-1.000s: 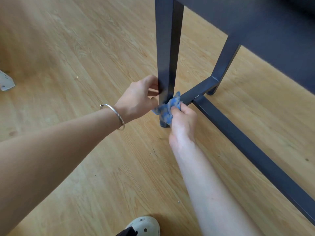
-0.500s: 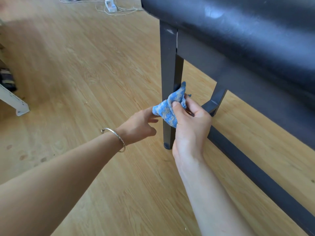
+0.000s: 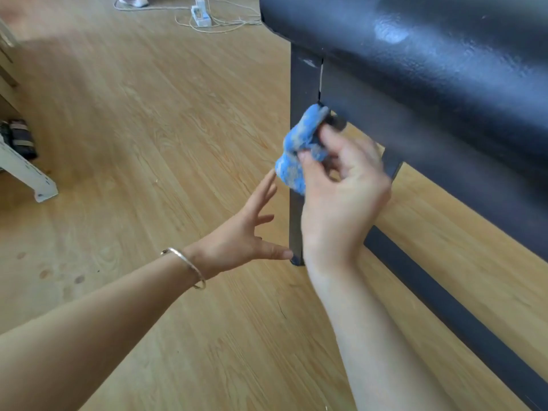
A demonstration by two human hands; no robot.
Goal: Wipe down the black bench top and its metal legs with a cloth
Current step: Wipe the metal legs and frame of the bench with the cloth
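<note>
Blue cloth (image 3: 296,152), bunched, pinched in our right hand (image 3: 341,200) at the corner metal leg (image 3: 304,78) just under the black bench top (image 3: 430,54), our left hand (image 3: 237,235) spread empty beside it; we judge leg-wiping in hand, next needing firm strokes along its faces.

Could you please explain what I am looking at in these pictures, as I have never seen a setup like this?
There is no machine here: a person works with two bare hands. Every picture comes from one camera worn on the head, looking down. The right hand grips a blue cloth against the bench's metal leg, just below the black top. The left hand, with a bracelet on its wrist, is spread open beside the leg and holds nothing. The floor is wood; a power strip lies farther off.
</note>
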